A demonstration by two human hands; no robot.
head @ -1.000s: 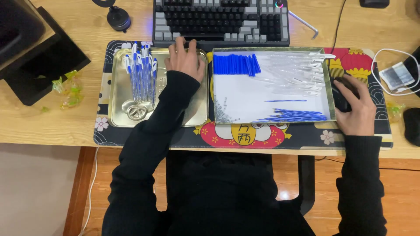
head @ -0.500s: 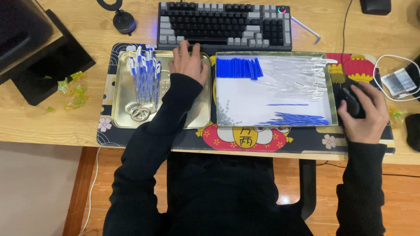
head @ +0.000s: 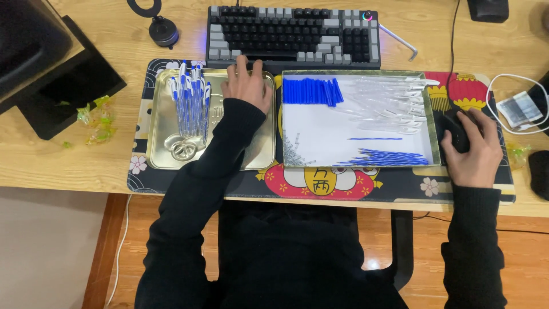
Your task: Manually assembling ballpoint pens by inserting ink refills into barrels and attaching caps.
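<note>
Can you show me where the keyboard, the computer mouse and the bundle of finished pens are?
keyboard (head: 291, 33), head view, middle of the dark keys.
computer mouse (head: 454, 129), head view, black front under the right hand.
finished pens (head: 190, 103), head view, middle of the bundle.

Blue-and-white pens (head: 190, 103), silver tray (head: 157, 150), black-grey keyboard (head: 293, 33), black mouse (head: 456, 129)

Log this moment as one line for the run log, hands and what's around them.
left hand: on keyboard edge, over metal tray | right hand: on black mouse | assembled pens in tray
</note>
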